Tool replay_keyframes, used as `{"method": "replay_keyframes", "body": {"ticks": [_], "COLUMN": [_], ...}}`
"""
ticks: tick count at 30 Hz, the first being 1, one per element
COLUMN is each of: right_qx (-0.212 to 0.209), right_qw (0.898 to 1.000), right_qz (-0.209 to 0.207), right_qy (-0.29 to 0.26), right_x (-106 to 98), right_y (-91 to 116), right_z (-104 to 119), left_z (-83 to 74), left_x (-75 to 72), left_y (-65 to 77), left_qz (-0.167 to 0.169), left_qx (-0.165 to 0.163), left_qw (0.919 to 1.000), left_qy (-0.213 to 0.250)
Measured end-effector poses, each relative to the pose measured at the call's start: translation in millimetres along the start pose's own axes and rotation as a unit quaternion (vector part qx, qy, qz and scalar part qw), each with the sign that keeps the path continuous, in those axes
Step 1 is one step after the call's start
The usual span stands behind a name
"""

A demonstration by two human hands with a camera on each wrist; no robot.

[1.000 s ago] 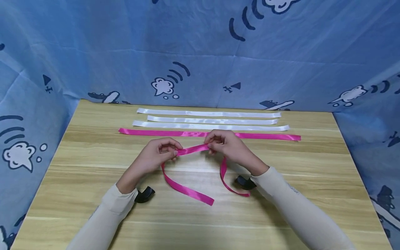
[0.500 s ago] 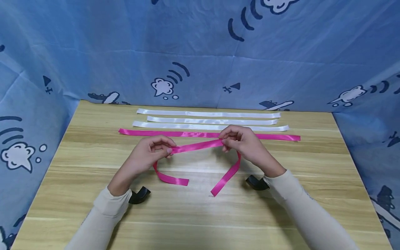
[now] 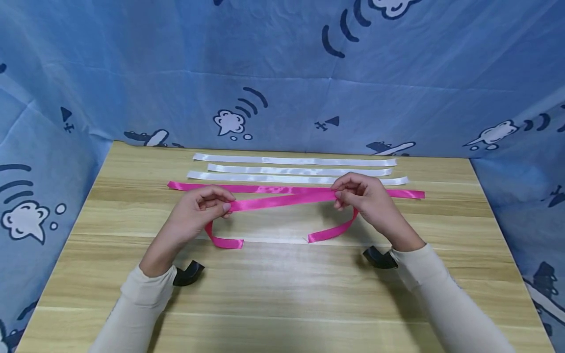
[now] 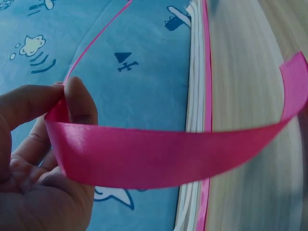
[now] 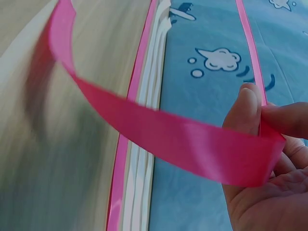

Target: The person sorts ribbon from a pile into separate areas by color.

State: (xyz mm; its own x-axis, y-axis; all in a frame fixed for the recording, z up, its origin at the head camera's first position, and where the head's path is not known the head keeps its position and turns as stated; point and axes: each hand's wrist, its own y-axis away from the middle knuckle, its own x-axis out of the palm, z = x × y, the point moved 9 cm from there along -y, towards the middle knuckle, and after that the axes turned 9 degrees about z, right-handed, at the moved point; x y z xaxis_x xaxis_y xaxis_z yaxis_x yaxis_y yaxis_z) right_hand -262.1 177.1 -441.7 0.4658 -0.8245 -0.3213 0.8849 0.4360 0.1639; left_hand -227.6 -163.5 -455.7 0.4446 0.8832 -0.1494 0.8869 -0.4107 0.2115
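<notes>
A pink satin ribbon (image 3: 282, 200) is stretched between both hands above the table, sloping slightly up to the right. My left hand (image 3: 198, 213) pinches it between thumb and forefinger, and so does my right hand (image 3: 364, 203) farther along. From each hand a loose tail curls down toward the middle. The left wrist view shows the left tail (image 4: 159, 156) as a broad band curving to the right; in the right wrist view the other tail (image 5: 168, 137) arcs to the left. Just behind lies a second pink ribbon (image 3: 207, 187), flat on the table and partly covered by the held one.
Three white ribbons (image 3: 247, 177) lie in parallel rows behind the flat pink one, near the back of the wooden table (image 3: 282, 304). A patterned blue cloth (image 3: 282, 63) hangs behind and beside the table. A black curved piece (image 3: 189, 274) sits at each wrist.
My hands have moved apart, left hand to the left, right hand right and slightly away. The stretch of ribbon between them has grown longer, and both hanging tails have become shorter.
</notes>
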Motion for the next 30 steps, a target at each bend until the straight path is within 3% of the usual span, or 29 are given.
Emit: {"method": "replay_keyframes", "body": {"ticks": [15, 25, 30], "right_qx": [-0.011, 0.015, 0.012], "right_qw": [0.998, 0.993, 0.991], "right_qz": [-0.051, -0.112, -0.124], "right_qy": [-0.038, -0.042, -0.046], "right_x": [-42, -74, -83], "right_y": [26, 49, 57], "right_z": [-14, -29, -32], "left_z": [-5.3, -3.8, -3.7], "left_x": [-26.7, -44.9, -53.4], "left_y": [12.3, 24.7, 30.5], "left_qz": [-0.042, -0.078, -0.095], "left_qx": [0.024, 0.033, 0.045], "left_qw": [0.9988, 0.9963, 0.9938], "left_qy": [-0.003, 0.008, 0.036]}}
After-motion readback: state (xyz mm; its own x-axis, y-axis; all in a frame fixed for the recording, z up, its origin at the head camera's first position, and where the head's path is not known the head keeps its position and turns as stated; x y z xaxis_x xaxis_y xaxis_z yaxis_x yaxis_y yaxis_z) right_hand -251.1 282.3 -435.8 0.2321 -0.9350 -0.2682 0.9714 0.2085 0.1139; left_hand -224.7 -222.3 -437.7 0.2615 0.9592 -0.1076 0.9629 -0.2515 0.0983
